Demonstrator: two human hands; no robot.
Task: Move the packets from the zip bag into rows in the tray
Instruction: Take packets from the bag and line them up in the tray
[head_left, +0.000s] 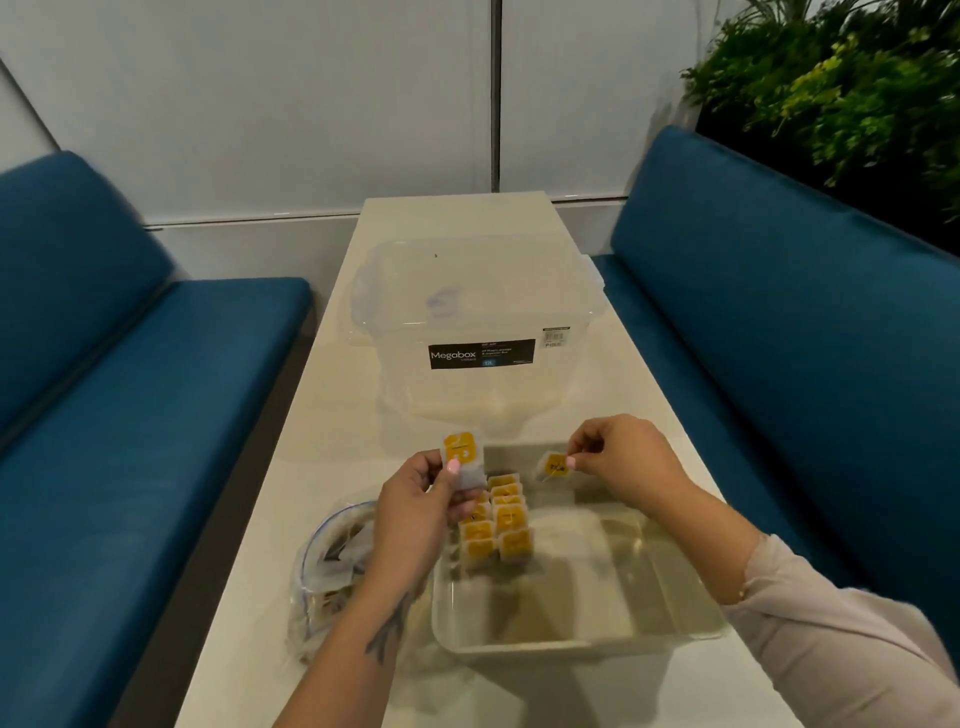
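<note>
Blue benches are flanking the table (332, 395). I'm seeing the bag (324, 571) lying left, my left hand (415, 512) pinching packets (464, 460), rows (498, 522) standing in the tray (571, 642), my right hand (623, 460) pinching a packet (555, 464) above it.

This looks like a booth nook in an office lounge or café — two blue cushioned benches (130, 415) face each other across a narrow white table (457, 223). Plain pale wall panels (311, 93) close the far end, and a wall of green foliage (841, 88) rises behind the right bench.
</note>
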